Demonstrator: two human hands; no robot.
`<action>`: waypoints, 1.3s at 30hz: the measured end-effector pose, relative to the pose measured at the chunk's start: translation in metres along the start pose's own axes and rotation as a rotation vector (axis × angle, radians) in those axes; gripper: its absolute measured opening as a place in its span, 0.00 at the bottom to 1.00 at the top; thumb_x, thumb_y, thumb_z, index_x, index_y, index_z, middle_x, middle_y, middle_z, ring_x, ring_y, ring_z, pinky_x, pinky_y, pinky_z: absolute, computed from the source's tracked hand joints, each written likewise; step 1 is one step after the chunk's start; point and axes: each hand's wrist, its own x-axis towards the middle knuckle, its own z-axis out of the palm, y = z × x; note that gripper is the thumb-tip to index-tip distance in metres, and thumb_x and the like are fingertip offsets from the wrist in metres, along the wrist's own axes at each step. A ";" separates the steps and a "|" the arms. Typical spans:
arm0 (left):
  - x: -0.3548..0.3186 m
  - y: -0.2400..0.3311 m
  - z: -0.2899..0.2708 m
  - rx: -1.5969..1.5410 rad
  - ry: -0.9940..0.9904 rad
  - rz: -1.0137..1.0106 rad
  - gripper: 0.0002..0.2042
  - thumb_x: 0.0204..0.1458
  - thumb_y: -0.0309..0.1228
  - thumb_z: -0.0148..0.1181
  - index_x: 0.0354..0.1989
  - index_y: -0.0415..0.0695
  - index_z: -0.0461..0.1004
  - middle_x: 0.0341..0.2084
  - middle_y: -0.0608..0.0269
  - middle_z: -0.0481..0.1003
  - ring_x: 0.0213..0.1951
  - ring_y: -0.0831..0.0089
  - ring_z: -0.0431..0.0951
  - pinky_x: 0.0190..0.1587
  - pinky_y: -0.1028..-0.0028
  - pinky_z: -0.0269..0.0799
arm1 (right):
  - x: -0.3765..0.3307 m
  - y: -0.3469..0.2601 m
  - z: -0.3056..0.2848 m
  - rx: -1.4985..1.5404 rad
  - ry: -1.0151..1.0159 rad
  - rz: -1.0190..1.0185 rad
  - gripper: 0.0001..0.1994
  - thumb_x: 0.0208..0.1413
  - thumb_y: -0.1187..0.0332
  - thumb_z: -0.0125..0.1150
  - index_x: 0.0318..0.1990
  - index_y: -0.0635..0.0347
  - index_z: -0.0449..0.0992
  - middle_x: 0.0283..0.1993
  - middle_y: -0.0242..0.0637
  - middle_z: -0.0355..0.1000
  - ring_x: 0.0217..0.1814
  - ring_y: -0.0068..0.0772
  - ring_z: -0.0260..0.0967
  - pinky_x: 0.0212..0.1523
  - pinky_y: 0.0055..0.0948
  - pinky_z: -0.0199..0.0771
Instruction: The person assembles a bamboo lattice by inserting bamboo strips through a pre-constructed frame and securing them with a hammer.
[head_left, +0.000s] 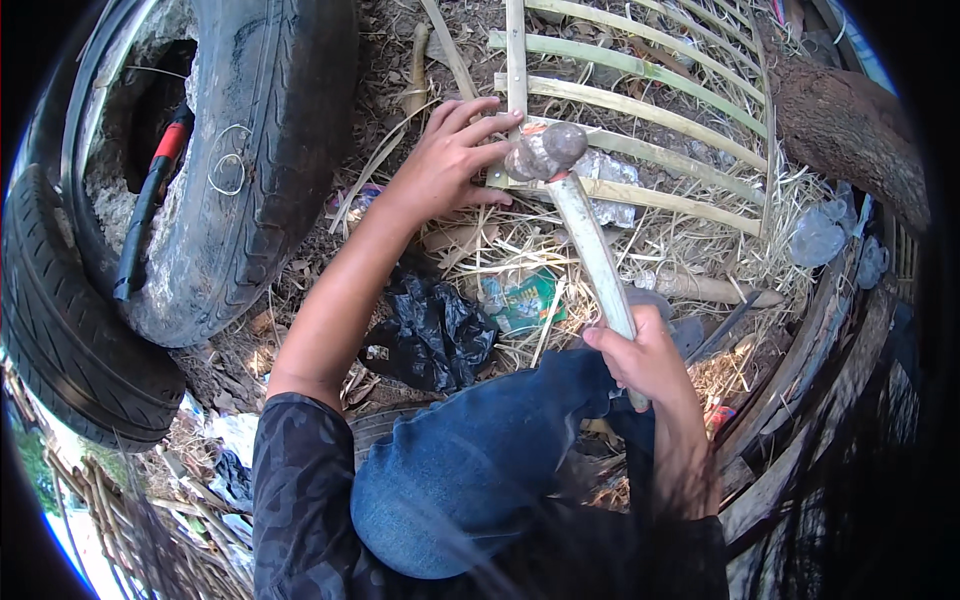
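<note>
My right hand [645, 355] is closed around the pale, worn wooden handle of a hammer [595, 250]. Its rounded, dirty metal head lies over the left edge of a lattice of pale bamboo slats [640, 115]. Fingers spread but curved, my left hand [455, 155] grips an upright bamboo slat [516, 60] at that edge, right beside the hammer head. The thumb sits below the end of the lowest crosswise slat. The hammer head hides where the slats meet, and whether a nail is there cannot be made out.
Worn tyres [275, 120] stand at the left; a black tool with a red band [165, 155] rests in one. A black plastic bag [430, 325], a green wrapper [522, 300] and straw litter the ground. A thick log [850, 130] and clear plastic cups [822, 235] lie at the right.
</note>
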 end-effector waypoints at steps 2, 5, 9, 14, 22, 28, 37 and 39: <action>0.007 0.000 -0.003 -0.023 0.003 0.018 0.33 0.28 0.51 0.71 0.47 0.49 0.75 0.59 0.67 0.66 0.64 0.60 0.58 0.65 0.53 0.51 | -0.002 0.002 -0.002 0.078 -0.006 0.008 0.13 0.51 0.68 0.62 0.19 0.62 0.70 0.12 0.27 0.62 0.10 0.17 0.57 0.11 0.22 0.56; 0.007 0.000 -0.003 -0.064 0.021 0.034 0.32 0.28 0.48 0.73 0.47 0.50 0.76 0.57 0.64 0.68 0.64 0.57 0.59 0.62 0.52 0.53 | 0.011 0.008 -0.003 0.038 0.035 0.057 0.12 0.51 0.69 0.61 0.19 0.61 0.69 0.11 0.27 0.61 0.10 0.17 0.57 0.11 0.22 0.55; 0.003 -0.003 -0.008 -0.036 -0.021 0.048 0.29 0.29 0.45 0.73 0.45 0.50 0.77 0.57 0.66 0.68 0.64 0.59 0.59 0.62 0.54 0.54 | 0.004 -0.006 -0.009 0.125 -0.007 0.019 0.12 0.51 0.69 0.60 0.18 0.60 0.67 0.11 0.28 0.61 0.10 0.18 0.56 0.11 0.23 0.54; 0.005 -0.003 -0.007 0.025 -0.063 0.053 0.22 0.33 0.30 0.70 0.42 0.50 0.77 0.56 0.66 0.68 0.62 0.61 0.61 0.61 0.56 0.55 | 0.019 0.007 -0.007 -0.045 0.027 0.105 0.11 0.49 0.68 0.59 0.18 0.61 0.68 0.11 0.28 0.61 0.10 0.18 0.57 0.12 0.23 0.55; 0.006 -0.002 0.002 0.039 -0.027 0.024 0.23 0.35 0.23 0.65 0.45 0.54 0.77 0.59 0.70 0.67 0.63 0.63 0.60 0.60 0.56 0.55 | 0.011 0.006 -0.005 0.126 -0.009 0.035 0.09 0.47 0.69 0.59 0.21 0.63 0.71 0.12 0.29 0.62 0.10 0.18 0.57 0.12 0.23 0.55; 0.003 0.002 0.001 0.018 -0.003 0.003 0.25 0.29 0.22 0.67 0.42 0.54 0.78 0.56 0.67 0.69 0.64 0.62 0.60 0.59 0.53 0.54 | 0.005 0.004 -0.011 0.163 -0.001 0.012 0.10 0.47 0.69 0.60 0.21 0.62 0.68 0.11 0.28 0.60 0.10 0.18 0.56 0.11 0.23 0.54; 0.006 0.000 -0.001 0.144 -0.093 0.045 0.32 0.27 0.29 0.72 0.50 0.58 0.75 0.58 0.73 0.67 0.64 0.67 0.58 0.61 0.56 0.54 | 0.004 -0.002 -0.008 0.147 -0.033 -0.003 0.09 0.47 0.68 0.61 0.21 0.62 0.69 0.11 0.28 0.60 0.10 0.19 0.57 0.12 0.23 0.55; 0.009 -0.002 -0.002 0.169 -0.080 0.040 0.33 0.27 0.29 0.72 0.51 0.59 0.75 0.58 0.74 0.67 0.64 0.67 0.58 0.62 0.56 0.53 | 0.009 0.000 -0.009 0.058 0.033 0.057 0.08 0.47 0.70 0.60 0.21 0.62 0.69 0.11 0.28 0.60 0.10 0.18 0.57 0.12 0.23 0.54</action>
